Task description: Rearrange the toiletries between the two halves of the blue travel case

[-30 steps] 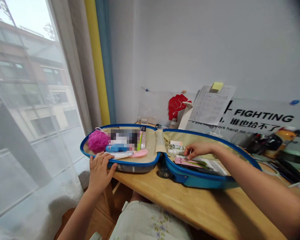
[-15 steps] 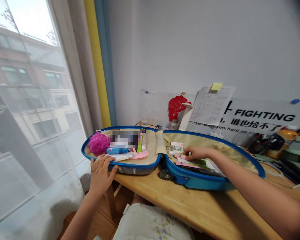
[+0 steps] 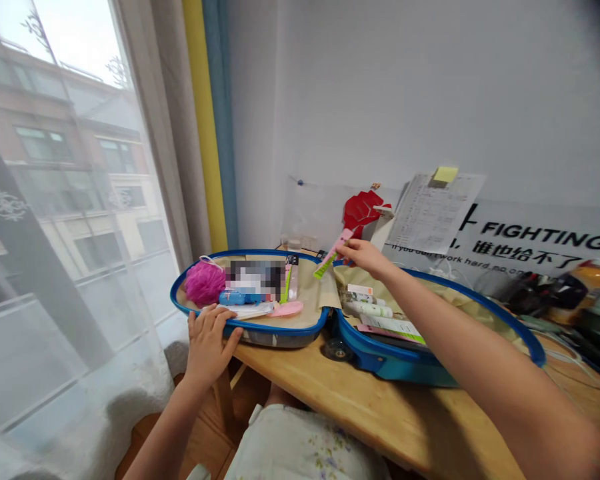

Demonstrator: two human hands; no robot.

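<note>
A small blue suitcase (image 3: 380, 363) lies open on the wooden desk (image 3: 360, 407), with toiletries in both halves. My left hand (image 3: 210, 343) rests on the front rim of the left half, fingers curled over the edge. My right hand (image 3: 363, 257) is raised above the hinge and pinches a slim pink and green packet (image 3: 331, 255). In the left half lie a pink bath pouf (image 3: 204, 283), a blue tube and a pink comb (image 3: 286, 309). The right half holds small bottles (image 3: 367, 308) and flat pink and green packets (image 3: 393, 327).
A red fist-shaped ornament (image 3: 363, 208), pinned papers (image 3: 433, 212) and a "FIGHTING" banner (image 3: 545, 243) line the wall behind. Bottles, cables and dark items crowd the desk's right end (image 3: 570, 293). A curtained window (image 3: 70, 220) fills the left.
My right hand has lifted from the right half of the suitcase, carrying a pink and green packet up and left over the hinge. My left hand stays on the rim.
</note>
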